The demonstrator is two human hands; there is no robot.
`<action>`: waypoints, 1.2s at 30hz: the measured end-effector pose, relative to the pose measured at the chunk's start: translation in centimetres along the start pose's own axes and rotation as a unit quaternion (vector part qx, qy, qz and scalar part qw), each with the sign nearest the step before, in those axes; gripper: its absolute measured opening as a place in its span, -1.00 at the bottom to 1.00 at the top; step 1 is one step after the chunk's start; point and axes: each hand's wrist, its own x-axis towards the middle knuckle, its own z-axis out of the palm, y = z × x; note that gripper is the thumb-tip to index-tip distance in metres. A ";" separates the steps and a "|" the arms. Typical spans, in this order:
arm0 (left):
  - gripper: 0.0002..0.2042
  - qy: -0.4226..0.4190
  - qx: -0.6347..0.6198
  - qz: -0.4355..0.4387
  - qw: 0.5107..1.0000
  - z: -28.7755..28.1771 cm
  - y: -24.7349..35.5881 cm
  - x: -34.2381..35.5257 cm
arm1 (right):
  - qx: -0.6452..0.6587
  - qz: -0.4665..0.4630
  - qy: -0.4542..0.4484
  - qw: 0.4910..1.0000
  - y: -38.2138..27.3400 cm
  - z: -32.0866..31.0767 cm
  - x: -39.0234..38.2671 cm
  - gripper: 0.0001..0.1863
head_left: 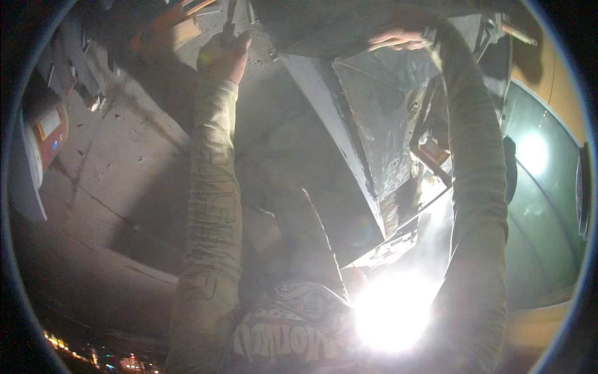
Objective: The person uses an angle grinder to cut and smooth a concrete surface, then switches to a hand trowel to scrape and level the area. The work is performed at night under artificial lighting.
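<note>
My left hand (225, 57) is raised at the upper left of centre, its fingers closed round a slim dark handle (230, 17) that runs up out of the picture. What the handle belongs to does not show. To the right, my right hand (398, 39) lies with fingers stretched out along the lower edge of a dark panel (349, 25). Below that hand, a grey metal box-like frame (380, 118) with a pale slanting edge opens downward. Both forearms reach up from the lower edge in long light sleeves.
A glaring lamp (392, 311) shines low at right of centre. A red and white bucket (50, 134) stands at the left rim on the concrete floor (118, 168). On the right is a curved greenish glass panel (542, 206) in an orange-yellow body. Scraps lie at the upper left.
</note>
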 end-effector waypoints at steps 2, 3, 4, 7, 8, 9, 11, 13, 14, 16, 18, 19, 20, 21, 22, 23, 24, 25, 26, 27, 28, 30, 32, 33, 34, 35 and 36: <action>-0.50 0.032 0.068 0.092 0.993 0.9 -4.8 0.4 | 0.031 -0.063 0.000 0.998 -2.9 2.7 -2.0 -0.57; -0.50 0.017 0.048 0.107 0.993 2.0 -6.8 0.8 | 0.050 -0.089 -0.014 0.995 -4.7 4.8 -3.8 -0.56; -0.48 -0.048 0.036 0.090 0.994 0.7 -11.6 1.1 | 0.079 -0.136 -0.045 0.986 -7.2 7.8 -4.7 -0.56; -0.30 -0.119 -0.192 -0.128 0.966 0.0 -10.3 0.1 | 0.232 -0.128 -0.123 0.956 -12.3 17.5 -11.2 -0.55; -0.34 -0.073 -0.182 -0.163 0.967 -1.6 -9.8 -1.0 | 0.310 -0.089 -0.120 0.939 -13.5 20.2 -13.4 -0.54; -0.37 -0.017 -0.129 -0.172 0.976 -2.8 -9.7 -3.1 | 0.406 -0.015 -0.092 0.909 -13.5 22.8 -15.6 -0.57; -0.39 0.014 -0.041 -0.172 0.984 -3.4 -7.5 -7.7 | 0.567 0.173 -0.041 0.804 -12.0 25.2 -19.9 -0.57; -0.39 -0.036 0.087 -0.126 0.988 -6.5 -7.4 -12.9 | 0.584 0.246 0.054 0.772 -9.2 26.8 -21.9 -0.55; -0.39 -0.090 0.148 -0.080 0.982 -7.2 -8.9 -14.8 | 0.528 0.237 0.165 0.799 -6.1 29.3 -22.4 -0.55; -0.42 -0.177 0.219 -0.159 0.946 -10.7 -0.7 -18.9 | 0.472 0.264 0.307 0.783 -3.0 30.8 -21.8 -0.54; -0.47 -0.172 0.277 -0.145 0.934 -15.2 3.1 -22.3 | 0.491 0.299 0.335 0.746 -3.0 26.3 -19.0 -0.53; -0.50 -0.161 0.278 -0.133 0.938 -16.5 5.0 -24.0 | 0.492 0.326 0.331 0.737 -2.6 23.8 -18.0 -0.53; -0.54 -0.176 0.270 -0.094 0.942 -17.0 4.6 -25.5 | 0.408 0.319 0.349 0.781 -0.8 26.0 -16.7 -0.54; -0.57 -0.180 0.253 -0.050 0.949 -17.8 2.2 -27.1 | 0.404 0.330 0.349 0.778 -1.1 25.8 -16.0 -0.53; -0.60 -0.195 0.250 -0.008 0.949 -18.1 -0.2 -28.3 | 0.400 0.342 0.351 0.775 -1.4 25.4 -15.3 -0.53; -0.64 -0.208 0.262 0.017 0.942 -18.5 -0.8 -28.8 | 0.472 0.378 0.340 0.720 -2.5 21.5 -14.7 -0.50; -0.69 -0.225 0.348 0.039 0.909 -18.3 2.0 -29.1 | 0.535 0.413 0.328 0.660 -3.1 19.3 -14.3 -0.47; -0.71 -0.245 0.355 0.052 0.901 -17.7 2.7 -28.2 | 0.592 0.396 0.324 0.623 -0.8 20.6 -13.2 -0.48; -0.73 -0.277 0.356 0.069 0.890 -16.4 3.2 -27.3 | 0.640 0.388 0.324 0.579 3.9 23.6 -11.9 -0.49; -0.75 -0.293 0.369 0.073 0.879 -16.5 3.1 -26.7 | 0.649 0.395 0.310 0.572 4.0 24.2 -11.5 -0.49; -0.75 -0.299 0.395 0.070 0.866 -16.9 2.9 -26.3 | 0.658 0.394 0.287 0.574 2.8 22.3 -11.0 -0.49; -0.75 -0.308 0.441 0.069 0.840 -17.0 2.6 -25.4 | 0.576 0.453 0.245 0.635 -0.2 18.3 -11.6 -0.45; -0.55 -0.384 0.494 0.029 0.780 -16.6 0.5 -24.1 | 0.517 0.463 0.282 0.663 -0.9 20.2 -12.1 -0.46; -0.54 -0.391 0.499 0.026 0.773 -17.3 -1.9 -23.3 | 0.522 0.453 0.304 0.655 -2.8 19.0 -12.3 -0.47; -0.53 -0.413 0.499 0.031 0.761 -17.1 0.0 -21.9 | 0.522 0.459 0.327 0.640 -3.7 18.2 -12.8 -0.48; -0.57 -0.365 0.494 0.038 0.789 -17.0 2.4 -22.6 | 0.563 0.466 0.320 0.603 -3.3 16.8 -12.8 -0.47; -0.58 -0.380 0.487 0.014 0.786 -17.3 3.5 -22.2 | 0.606 0.469 0.311 0.562 -2.6 14.4 -13.1 -0.47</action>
